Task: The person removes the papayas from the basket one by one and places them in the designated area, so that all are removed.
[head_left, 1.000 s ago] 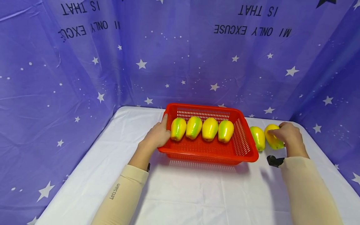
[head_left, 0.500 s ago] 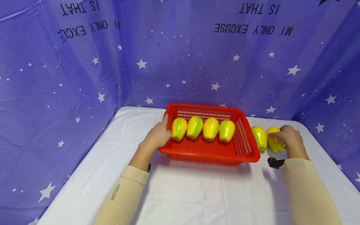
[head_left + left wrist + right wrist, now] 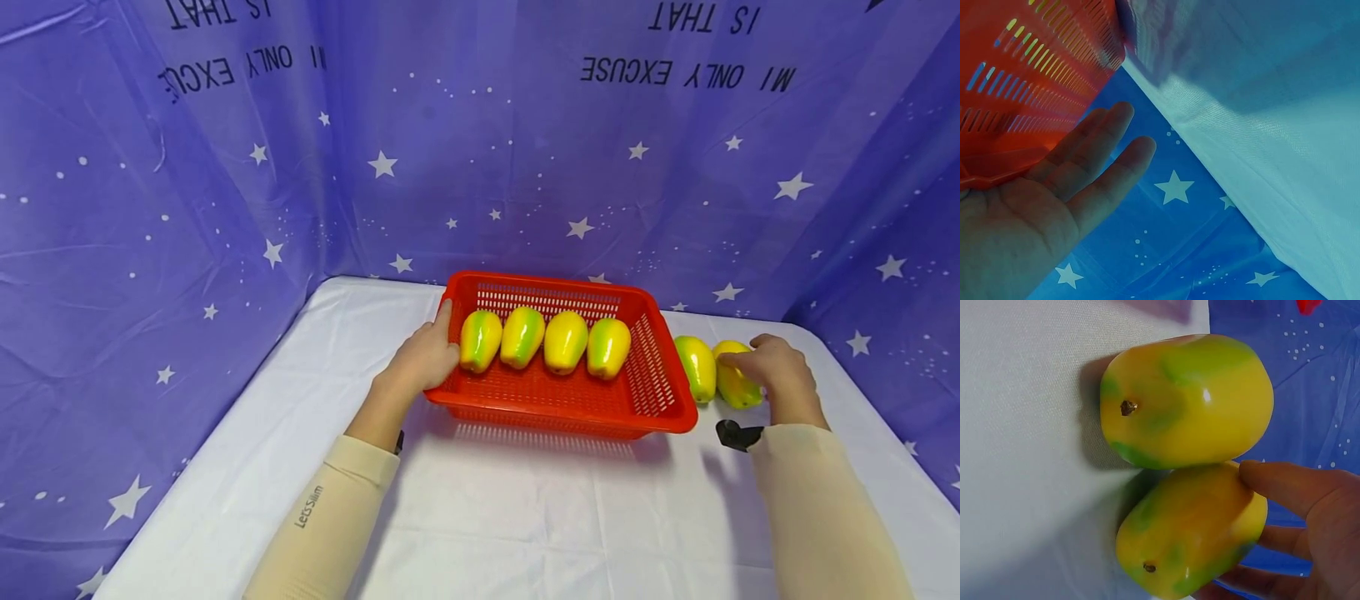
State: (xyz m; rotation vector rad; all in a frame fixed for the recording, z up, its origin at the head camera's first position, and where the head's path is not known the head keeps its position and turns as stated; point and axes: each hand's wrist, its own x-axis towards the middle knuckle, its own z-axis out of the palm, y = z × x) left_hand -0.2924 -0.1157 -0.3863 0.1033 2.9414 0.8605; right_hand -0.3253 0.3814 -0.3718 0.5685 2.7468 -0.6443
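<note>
A red perforated basket point(image 3: 555, 412) holds several yellow-green fruits point(image 3: 566, 342) in a row. My left hand point(image 3: 417, 358) grips its left end, thumb at the rim; in the left wrist view, the hand's point(image 3: 1066, 194) other fingers extend outside the wall of the basket point(image 3: 1035, 75). Right of the basket, two more fruits lie side by side on the cloth. My right hand point(image 3: 776, 375) holds the outer fruit point(image 3: 737, 385). In the right wrist view, the hand's point(image 3: 1316, 531) thumb and fingers lie around this fruit point(image 3: 1191, 531), which touches the inner fruit point(image 3: 1185, 400).
A white cloth point(image 3: 525, 517) covers the table. Purple-blue curtains point(image 3: 480, 150) with stars and lettering stand behind it and along both sides. Dark wrist-worn items show at both wrists, the clearer one point(image 3: 738, 435) beside the right sleeve.
The outer fruit and my right hand have shifted slightly toward the table's front. My left hand keeps its grip on the basket, and the head view has moved a little.
</note>
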